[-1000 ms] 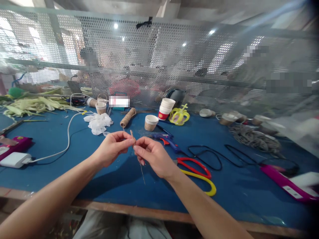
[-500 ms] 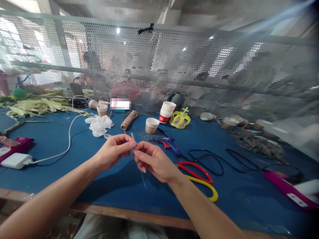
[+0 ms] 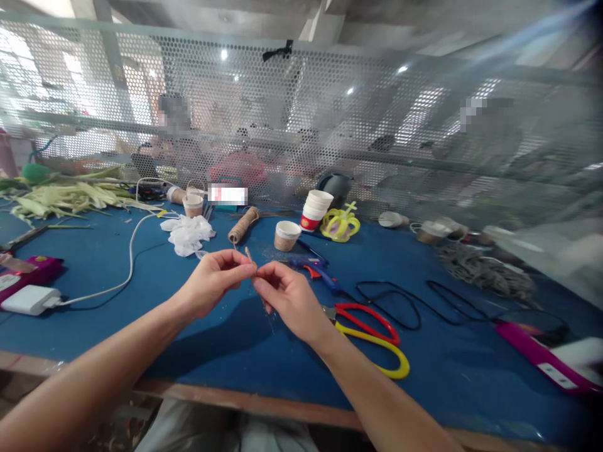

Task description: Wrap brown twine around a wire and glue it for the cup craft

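Observation:
Above the blue tabletop, my left hand [image 3: 220, 276] pinches a piece of brown twine [image 3: 248, 253], whose short end sticks up past the fingertips. My right hand [image 3: 287, 295] is closed at the same spot, thumb against fingers, pinching the twine right beside the left fingertips. Most of the twine there is hidden by my fingers. Behind the hands lies a roll of twine [image 3: 244, 226], its strand running down toward my left hand. A paper cup wrapped in twine [image 3: 287, 236] stands just beyond. Near my right wrist are scissors with red and yellow handles [image 3: 370, 333].
A blue glue gun [image 3: 316, 271] with a black cord lies right of my hands. Stacked paper cups [image 3: 315, 210] and a yellow crown-shaped piece [image 3: 340, 225] stand behind. Crumpled white material [image 3: 189, 235], corn husks [image 3: 70, 198], grey cord [image 3: 487, 273] and power strips [image 3: 541, 358] surround them.
My right hand has turned slightly, its lower fingers now more tucked away, and its fingertips have risen a little. Both hands stay together at the twine.

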`<state>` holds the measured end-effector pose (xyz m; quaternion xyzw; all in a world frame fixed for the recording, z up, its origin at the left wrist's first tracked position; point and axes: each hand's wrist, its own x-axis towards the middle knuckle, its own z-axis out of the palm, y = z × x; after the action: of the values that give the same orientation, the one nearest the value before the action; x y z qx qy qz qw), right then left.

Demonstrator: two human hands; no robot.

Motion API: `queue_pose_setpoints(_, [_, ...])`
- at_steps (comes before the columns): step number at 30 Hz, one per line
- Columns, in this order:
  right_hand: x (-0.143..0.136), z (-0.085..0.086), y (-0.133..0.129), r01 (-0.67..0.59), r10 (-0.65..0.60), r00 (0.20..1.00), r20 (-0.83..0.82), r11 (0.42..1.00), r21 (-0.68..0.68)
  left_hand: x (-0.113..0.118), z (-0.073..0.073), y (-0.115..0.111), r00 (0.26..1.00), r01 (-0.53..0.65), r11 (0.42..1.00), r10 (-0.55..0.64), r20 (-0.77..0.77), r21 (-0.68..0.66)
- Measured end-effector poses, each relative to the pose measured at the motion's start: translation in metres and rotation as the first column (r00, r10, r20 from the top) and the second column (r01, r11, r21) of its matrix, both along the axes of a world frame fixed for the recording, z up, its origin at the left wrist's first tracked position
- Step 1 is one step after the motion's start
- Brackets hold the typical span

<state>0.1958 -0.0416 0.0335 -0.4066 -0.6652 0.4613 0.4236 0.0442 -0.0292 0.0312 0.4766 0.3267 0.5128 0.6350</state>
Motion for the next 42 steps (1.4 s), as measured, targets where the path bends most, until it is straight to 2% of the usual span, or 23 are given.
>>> queue_pose_setpoints(5, [-0.0026,0.0031,-0.0033,-0.002,0.000,0.999,0.041,0.999,0.046,0.0030,-0.0002,-0.0018,0.998,-0.060,0.998,0.060,-0.002,0.017])
queue_pose_setpoints(9, [-0.0013,0.0032,-0.0030,-0.025,0.025,1.000,0.006,0.999,0.032,0.0039,0.0003,-0.0037,0.997,-0.077,0.996,0.077,-0.005,0.050])
queue_pose_setpoints(12, [0.0009,0.0007,-0.0009,-0.134,0.122,0.984,-0.128,0.987,-0.086,0.0022,0.0021,-0.0043,1.000,-0.030,0.999,0.030,0.003,0.043])
queue_pose_setpoints(14, [0.0021,-0.0010,0.0003,-0.244,0.197,0.949,-0.247,0.954,-0.175,0.0007,0.0035,-0.0042,0.999,0.032,0.999,-0.032,0.014,0.027])
queue_pose_setpoints(17, [0.0027,-0.0019,0.0007,-0.317,0.238,0.916,-0.323,0.923,-0.220,-0.0006,0.0047,-0.0038,0.996,0.083,0.997,-0.082,0.033,-0.013])
queue_pose_setpoints(26, [0.0023,-0.0025,0.0020,-0.271,0.222,0.936,-0.274,0.950,-0.156,0.0003,0.0034,-0.0047,0.998,0.020,0.999,-0.018,0.064,-0.030])
queue_pose_setpoints(33, [0.0006,-0.0037,0.0001,-0.195,0.169,0.961,-0.217,0.975,-0.105,-0.0005,0.0041,-0.0035,0.995,-0.042,0.997,0.047,-0.086,0.059])
queue_pose_setpoints(42, [-0.0012,-0.0012,-0.0031,-0.081,0.080,0.996,-0.047,0.996,-0.024,-0.0009,0.0041,-0.0034,0.970,-0.107,0.992,0.120,-0.212,0.074])
